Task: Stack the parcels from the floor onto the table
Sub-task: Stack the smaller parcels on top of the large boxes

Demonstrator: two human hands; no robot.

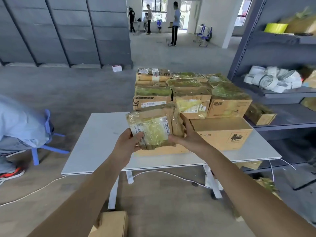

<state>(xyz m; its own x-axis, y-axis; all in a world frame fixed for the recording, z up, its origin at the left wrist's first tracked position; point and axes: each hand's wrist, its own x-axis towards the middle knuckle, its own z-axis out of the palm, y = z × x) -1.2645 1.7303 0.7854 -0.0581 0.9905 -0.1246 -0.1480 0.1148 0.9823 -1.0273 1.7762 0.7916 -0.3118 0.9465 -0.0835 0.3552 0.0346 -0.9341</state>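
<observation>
I hold a small brown parcel [154,128], wrapped in yellowish tape with a white label, in both hands above the near part of the white table [95,142]. My left hand [127,143] grips its lower left corner. My right hand [187,134] holds its right side with the thumb under the bottom edge. Behind it, a stack of taped cardboard parcels [189,93] rests on a large flat PICO box [222,132] on the table. Another cardboard box [112,224] lies on the floor below my left forearm.
Grey metal shelving [280,93] with tape rolls and parcels stands to the right of the table. A seated person [18,127] on a blue chair is at the left. White cables [171,175] run over the floor under the table. Several people stand far back.
</observation>
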